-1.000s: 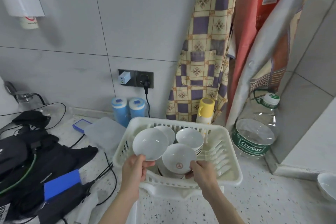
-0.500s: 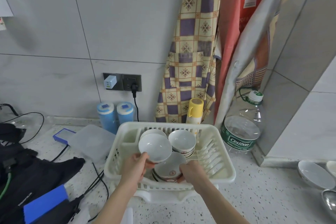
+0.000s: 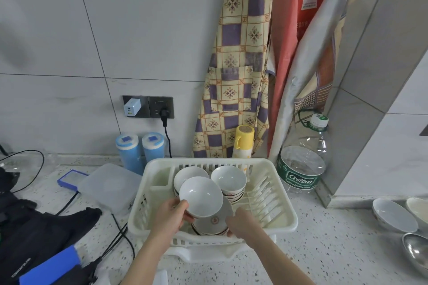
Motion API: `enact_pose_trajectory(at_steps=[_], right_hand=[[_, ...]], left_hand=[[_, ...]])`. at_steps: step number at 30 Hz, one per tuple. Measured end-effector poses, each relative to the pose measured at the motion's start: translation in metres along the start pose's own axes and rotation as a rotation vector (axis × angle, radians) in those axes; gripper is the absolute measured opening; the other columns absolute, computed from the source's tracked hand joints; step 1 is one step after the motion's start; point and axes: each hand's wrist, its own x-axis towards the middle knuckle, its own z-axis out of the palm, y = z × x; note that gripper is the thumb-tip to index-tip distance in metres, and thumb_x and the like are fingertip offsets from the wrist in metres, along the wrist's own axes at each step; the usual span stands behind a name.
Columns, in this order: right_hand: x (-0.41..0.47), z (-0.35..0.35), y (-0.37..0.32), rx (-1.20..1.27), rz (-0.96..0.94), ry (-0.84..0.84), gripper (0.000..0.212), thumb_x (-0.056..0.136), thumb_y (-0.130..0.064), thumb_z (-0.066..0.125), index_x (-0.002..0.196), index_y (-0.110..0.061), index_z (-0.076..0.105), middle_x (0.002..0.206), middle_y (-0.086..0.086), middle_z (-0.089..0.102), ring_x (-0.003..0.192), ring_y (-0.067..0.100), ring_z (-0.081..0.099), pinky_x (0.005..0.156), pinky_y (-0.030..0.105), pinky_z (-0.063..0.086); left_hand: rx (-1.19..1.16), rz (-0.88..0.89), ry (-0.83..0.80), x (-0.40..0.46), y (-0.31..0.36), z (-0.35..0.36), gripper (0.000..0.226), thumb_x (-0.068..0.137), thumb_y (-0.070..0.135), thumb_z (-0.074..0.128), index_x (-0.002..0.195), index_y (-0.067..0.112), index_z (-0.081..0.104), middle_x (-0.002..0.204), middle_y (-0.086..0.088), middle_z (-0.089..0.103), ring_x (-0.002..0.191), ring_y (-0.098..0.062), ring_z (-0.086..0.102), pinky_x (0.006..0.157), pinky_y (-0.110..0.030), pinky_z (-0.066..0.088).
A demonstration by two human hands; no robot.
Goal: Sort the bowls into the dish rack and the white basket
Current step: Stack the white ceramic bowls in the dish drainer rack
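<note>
A white plastic dish rack stands on the speckled counter in front of me. My left hand grips a plain white bowl by its near rim, tilted above the rack's front. Under it, my right hand holds a white bowl with a red emblem that sits on other bowls in the rack. At the rack's back a stack of red-patterned bowls stands beside another white bowl. Loose bowls lie on the counter at the far right.
A big water bottle stands right of the rack, a yellow bottle and two blue canisters behind it. A frosted lid, cables and dark bags crowd the left. A metal bowl lies at the right edge.
My left hand has lowered its white bowl toward the rack's front, over the emblem bowl, which my right hand has set lower. The camera has tilted right, showing bowls on the counter.
</note>
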Motion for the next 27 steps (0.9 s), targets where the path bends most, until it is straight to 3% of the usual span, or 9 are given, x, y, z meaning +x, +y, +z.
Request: enact_pose_trajectory(at_steps=[5, 8, 10, 13, 14, 16, 18, 21, 27], right_hand=[[-0.013, 0.008, 0.014, 0.139, -0.059, 0.207, 0.038, 0.094, -0.041, 0.048, 0.125, -0.019, 0.054, 0.1, 0.001, 0.072, 0.091, 0.015, 0.064, 0.073, 0.029, 0.047], [-0.017, 0.011, 0.013, 0.1, -0.093, 0.206, 0.044, 0.095, -0.054, 0.04, 0.126, -0.027, 0.057, 0.093, -0.009, 0.073, 0.094, 0.011, 0.065, 0.079, 0.03, 0.05], [-0.019, 0.008, 0.012, 0.152, -0.1, 0.181, 0.038, 0.096, -0.049, 0.039, 0.119, -0.028, 0.061, 0.088, -0.011, 0.074, 0.087, 0.009, 0.063, 0.078, 0.033, 0.05], [-0.021, 0.007, 0.014, 0.257, -0.108, 0.154, 0.039, 0.092, -0.034, 0.041, 0.128, -0.03, 0.056, 0.105, -0.003, 0.073, 0.098, 0.018, 0.063, 0.088, 0.04, 0.049], [-0.021, 0.007, 0.015, 0.229, -0.116, 0.157, 0.042, 0.091, -0.033, 0.044, 0.131, -0.031, 0.052, 0.105, -0.003, 0.071, 0.098, 0.018, 0.064, 0.085, 0.037, 0.05], [-0.022, 0.01, 0.017, 0.13, -0.142, 0.175, 0.045, 0.086, -0.03, 0.049, 0.131, -0.031, 0.051, 0.082, -0.01, 0.068, 0.078, 0.008, 0.063, 0.065, 0.027, 0.048], [-0.023, 0.013, 0.018, 0.041, -0.166, 0.203, 0.049, 0.082, -0.024, 0.051, 0.13, -0.03, 0.049, 0.06, -0.01, 0.055, 0.058, 0.003, 0.051, 0.051, 0.023, 0.035], [-0.021, 0.016, 0.019, 0.021, -0.169, 0.227, 0.049, 0.082, -0.022, 0.05, 0.131, -0.029, 0.049, 0.057, -0.008, 0.05, 0.054, 0.004, 0.046, 0.048, 0.023, 0.031], [-0.018, 0.019, 0.02, 0.006, -0.188, 0.237, 0.05, 0.085, -0.022, 0.048, 0.134, -0.03, 0.047, 0.06, -0.01, 0.051, 0.06, 0.01, 0.048, 0.049, 0.024, 0.032]], left_hand=[[0.17, 0.014, -0.098, 0.001, -0.001, -0.001, 0.012, 0.089, 0.014, 0.05, 0.087, 0.01, 0.061, 0.05, -0.001, 0.066, 0.035, -0.006, 0.033, 0.04, -0.02, 0.026], [0.256, -0.002, -0.131, 0.001, 0.0, -0.001, 0.012, 0.09, 0.015, 0.05, 0.082, 0.013, 0.059, 0.044, 0.005, 0.062, 0.032, -0.003, 0.035, 0.041, -0.02, 0.026], [0.286, -0.018, -0.146, 0.001, 0.001, 0.0, 0.011, 0.089, 0.016, 0.05, 0.083, 0.014, 0.059, 0.048, 0.006, 0.065, 0.033, -0.004, 0.035, 0.043, -0.022, 0.027], [0.371, -0.009, -0.152, 0.001, 0.002, 0.001, 0.013, 0.09, 0.019, 0.052, 0.081, 0.013, 0.06, 0.041, 0.013, 0.052, 0.046, -0.009, 0.042, 0.051, -0.025, 0.03], [0.4, 0.004, -0.161, 0.001, 0.002, 0.002, 0.015, 0.089, 0.019, 0.052, 0.083, 0.01, 0.062, 0.048, 0.012, 0.055, 0.052, -0.012, 0.044, 0.055, -0.026, 0.032], [0.434, 0.042, -0.195, 0.003, 0.001, 0.004, 0.017, 0.087, 0.019, 0.054, 0.086, 0.005, 0.065, 0.065, 0.002, 0.058, 0.06, -0.015, 0.047, 0.062, -0.028, 0.033], [0.434, 0.063, -0.22, 0.002, 0.001, 0.004, 0.01, 0.087, 0.017, 0.057, 0.088, 0.016, 0.067, 0.07, 0.001, 0.06, 0.061, -0.013, 0.05, 0.061, -0.028, 0.036], [0.401, 0.083, -0.217, 0.002, 0.0, 0.003, 0.026, 0.088, 0.019, 0.058, 0.108, 0.036, 0.053, 0.077, 0.004, 0.061, 0.061, -0.011, 0.051, 0.059, -0.027, 0.041], [0.515, 0.093, -0.23, 0.004, -0.001, 0.004, 0.029, 0.09, 0.023, 0.053, 0.115, 0.033, 0.044, 0.069, 0.003, 0.055, 0.054, -0.011, 0.046, 0.054, -0.028, 0.037]])
